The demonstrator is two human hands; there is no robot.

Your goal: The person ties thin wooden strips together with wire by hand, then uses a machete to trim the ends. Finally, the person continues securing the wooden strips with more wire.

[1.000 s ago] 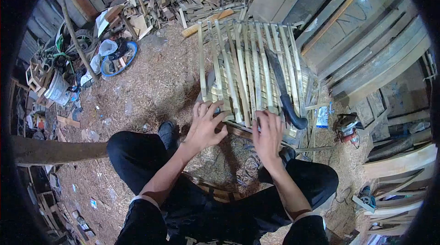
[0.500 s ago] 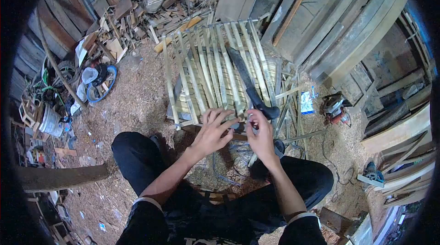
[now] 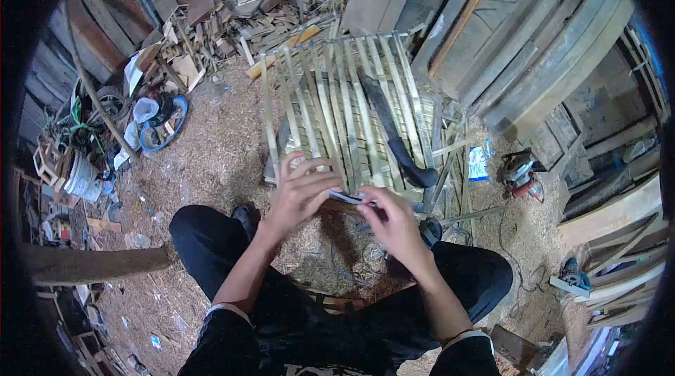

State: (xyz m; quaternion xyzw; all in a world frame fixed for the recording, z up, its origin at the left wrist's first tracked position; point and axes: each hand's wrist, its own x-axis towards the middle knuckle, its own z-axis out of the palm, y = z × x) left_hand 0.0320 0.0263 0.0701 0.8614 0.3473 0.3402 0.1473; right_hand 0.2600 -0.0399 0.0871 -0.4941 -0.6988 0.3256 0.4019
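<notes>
A small thin strip, pale on one side (image 3: 344, 197), spans the gap between my two hands in front of the slatted frame. Its right end is pinched in the fingers of my right hand (image 3: 394, 220). My left hand (image 3: 301, 192) has its fingers partly spread, with the thumb side against the strip's left end. Beyond them stands the frame of light wooden slats (image 3: 342, 116). A dark curved-handled tool (image 3: 394, 133) lies across its right part. What the strip is made of cannot be made out.
A red and grey power tool (image 3: 522, 177) and a blue-white packet (image 3: 478, 163) lie to the right. A blue-rimmed basin (image 3: 184, 110) holds scraps at left. Wood offcuts (image 3: 260, 21) pile up behind. Long planks lean at the back right. Cables run over the sawdust.
My left hand has moved left and nearer, and my right hand has come lower and a little left. The strip now shows between them. The whole view has shifted slightly.
</notes>
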